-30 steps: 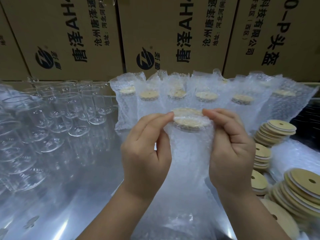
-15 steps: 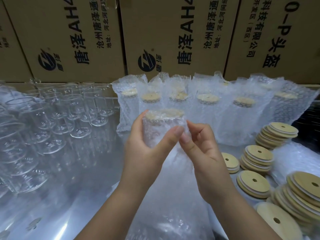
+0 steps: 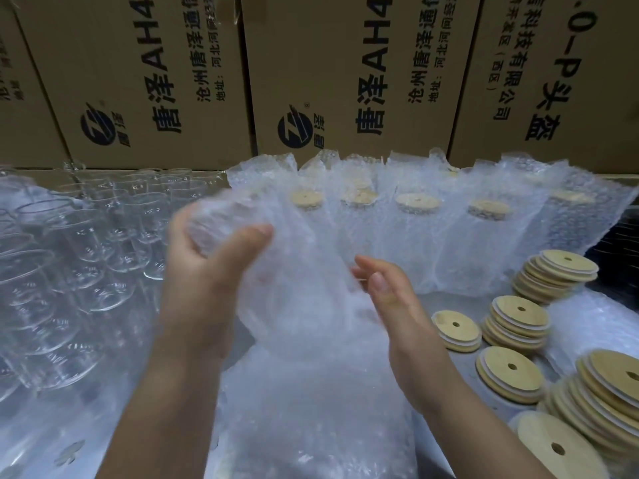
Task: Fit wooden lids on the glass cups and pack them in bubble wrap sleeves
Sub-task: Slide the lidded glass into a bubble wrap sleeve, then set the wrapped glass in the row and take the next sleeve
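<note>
My left hand grips a glass cup wrapped in a bubble wrap sleeve, fingers and thumb curled round its upper part; the cup is tilted to the left and blurred. My right hand is beside the sleeve's right side with its fingers nearly straight, touching the wrap. Behind them stands a row of wrapped cups with wooden lids. Bare glass cups crowd the left. Stacks of round wooden lids with centre holes lie at the right.
Cardboard boxes with printed text wall off the back. More bubble wrap sleeves lie under my forearms near the front. A shiny metal table surface shows at the lower left.
The wrapped cup has moved left and tipped over in my left hand. My right hand has let go of the sleeve top and dropped lower, its fingers straightened.
</note>
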